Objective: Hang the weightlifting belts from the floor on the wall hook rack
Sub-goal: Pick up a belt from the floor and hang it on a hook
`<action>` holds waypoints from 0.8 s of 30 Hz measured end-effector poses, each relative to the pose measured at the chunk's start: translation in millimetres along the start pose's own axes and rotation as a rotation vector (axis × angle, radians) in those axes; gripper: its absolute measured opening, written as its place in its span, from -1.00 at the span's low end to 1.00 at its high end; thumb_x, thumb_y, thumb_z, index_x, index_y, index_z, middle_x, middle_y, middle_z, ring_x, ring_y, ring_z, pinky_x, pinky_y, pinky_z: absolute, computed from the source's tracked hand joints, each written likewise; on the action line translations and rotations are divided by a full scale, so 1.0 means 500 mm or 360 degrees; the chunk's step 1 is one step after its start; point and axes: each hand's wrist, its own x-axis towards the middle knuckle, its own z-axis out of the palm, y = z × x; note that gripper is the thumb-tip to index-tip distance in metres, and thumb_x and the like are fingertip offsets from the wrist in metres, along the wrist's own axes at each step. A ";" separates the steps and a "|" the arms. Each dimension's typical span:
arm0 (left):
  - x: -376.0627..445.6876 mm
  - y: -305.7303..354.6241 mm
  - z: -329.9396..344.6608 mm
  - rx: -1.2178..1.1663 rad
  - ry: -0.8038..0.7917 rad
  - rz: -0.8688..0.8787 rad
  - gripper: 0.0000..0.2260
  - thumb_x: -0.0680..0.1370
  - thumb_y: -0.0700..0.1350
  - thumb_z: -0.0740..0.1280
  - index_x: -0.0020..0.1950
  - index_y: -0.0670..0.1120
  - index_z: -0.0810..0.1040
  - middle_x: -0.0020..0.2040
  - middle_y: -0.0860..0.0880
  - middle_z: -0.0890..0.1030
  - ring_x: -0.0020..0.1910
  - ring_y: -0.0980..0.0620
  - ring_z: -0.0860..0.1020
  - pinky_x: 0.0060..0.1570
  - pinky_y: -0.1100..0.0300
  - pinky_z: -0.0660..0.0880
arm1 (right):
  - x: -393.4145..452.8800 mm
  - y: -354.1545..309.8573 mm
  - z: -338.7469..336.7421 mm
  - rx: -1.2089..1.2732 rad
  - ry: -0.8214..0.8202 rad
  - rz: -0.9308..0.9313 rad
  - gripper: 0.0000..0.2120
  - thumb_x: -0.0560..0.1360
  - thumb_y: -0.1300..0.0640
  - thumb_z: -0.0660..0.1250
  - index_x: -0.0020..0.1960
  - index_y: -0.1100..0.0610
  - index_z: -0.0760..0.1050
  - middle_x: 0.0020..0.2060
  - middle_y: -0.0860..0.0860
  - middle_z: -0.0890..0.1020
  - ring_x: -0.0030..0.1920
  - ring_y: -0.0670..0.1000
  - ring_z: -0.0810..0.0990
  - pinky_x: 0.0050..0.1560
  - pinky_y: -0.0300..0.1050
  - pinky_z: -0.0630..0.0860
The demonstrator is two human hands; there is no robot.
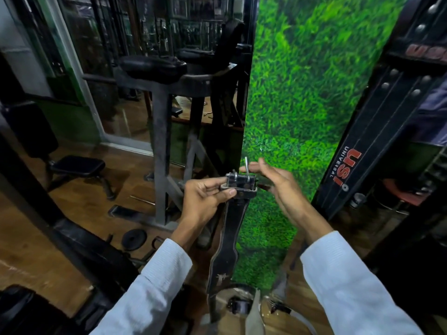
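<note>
L hand (pixel 208 197) pinches buckle (pixel 239 183) mid-frame | belt (pixel 227 243) hangs straight down | R hand (pixel 278 182) open, fingers at prong, just right | hung belt (pixel 377 131) upper right

Hanging belt (pixel 377 131) right; machine frame (pixel 160 141) left, seemingly close.

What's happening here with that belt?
A person in a gym holds a black weightlifting belt up by its metal buckle. The left hand grips the buckle end, and the strap hangs down toward the floor. The right hand is open beside the buckle, its fingers at the raised prong. Another belt marked USI already hangs at the right, against the grass-patterned wall. The held belt is not yet hung.
</note>
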 end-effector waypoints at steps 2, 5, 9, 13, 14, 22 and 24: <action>0.008 0.003 0.000 0.0006 0.0005 -0.0005 -0.68 0.38 -0.46 0.50 -0.01 -0.09 0.70 -0.19 0.10 0.74 -0.17 0.20 0.69 -0.08 0.34 0.62 | -0.014 -0.008 0.002 0.0341 -0.0019 -0.0156 -0.38 0.66 -0.23 0.09 -0.22 0.10 0.73 0.28 0.03 0.67 0.44 -0.01 0.51 0.48 0.15 0.27; 0.011 0.014 0.002 0.0003 -0.0013 0.0013 -0.65 0.38 -0.50 0.47 -0.08 -0.05 0.67 -0.29 0.18 0.71 -0.26 0.29 0.66 -0.19 0.43 0.57 | -0.022 -0.010 -0.006 0.0464 0.0299 -0.0184 -0.29 0.72 -0.18 -0.02 -0.36 0.11 0.66 0.17 0.08 0.73 0.34 -0.02 0.59 0.49 0.23 0.30; 0.014 0.012 0.009 -0.0013 -0.0097 0.0024 -0.67 0.38 -0.49 0.48 -0.11 -0.06 0.70 -0.23 0.13 0.73 -0.21 0.24 0.68 -0.14 0.37 0.60 | 0.013 -0.019 0.002 -0.0088 0.0191 0.0103 -0.20 0.58 -0.46 -0.12 0.00 0.01 0.76 0.36 -0.01 0.61 0.41 -0.04 0.48 0.52 0.27 0.26; 0.018 0.013 0.017 -0.0019 -0.0153 0.0011 -0.69 0.38 -0.47 0.49 0.01 -0.14 0.68 -0.23 0.11 0.73 -0.23 0.23 0.67 -0.13 0.36 0.61 | 0.015 -0.036 0.013 0.0096 -0.0048 -0.0117 -0.20 0.57 -0.47 -0.09 -0.09 0.03 0.76 0.32 0.06 0.64 0.44 0.00 0.50 0.54 0.26 0.21; 0.018 0.018 0.017 -0.0031 -0.0164 0.0019 -0.67 0.38 -0.48 0.47 0.03 -0.13 0.67 -0.25 0.13 0.73 -0.24 0.25 0.67 -0.15 0.39 0.60 | 0.007 -0.041 0.009 0.0418 -0.0020 -0.0156 -0.22 0.62 -0.40 -0.08 -0.17 0.10 0.73 0.28 0.12 0.67 0.41 0.04 0.54 0.51 0.26 0.26; 0.034 0.030 0.038 0.0006 -0.0230 0.0102 -0.67 0.40 -0.49 0.45 -0.08 -0.07 0.71 -0.22 0.12 0.74 -0.20 0.21 0.69 -0.11 0.36 0.61 | 0.019 -0.023 -0.041 -0.0032 0.0179 0.0468 -0.68 0.53 -0.17 0.43 -0.05 0.09 0.71 -0.01 0.04 0.77 0.07 0.08 0.68 0.21 0.09 0.56; 0.043 0.021 0.043 0.0020 -0.0252 0.0115 -0.69 0.39 -0.47 0.48 -0.07 -0.08 0.73 -0.16 0.04 0.75 -0.17 0.15 0.70 -0.06 0.28 0.64 | 0.017 -0.031 -0.050 0.0157 0.0336 0.0170 -0.82 0.54 0.03 0.46 -0.14 0.13 0.72 -0.09 0.07 0.78 0.00 0.05 0.71 0.10 0.01 0.61</action>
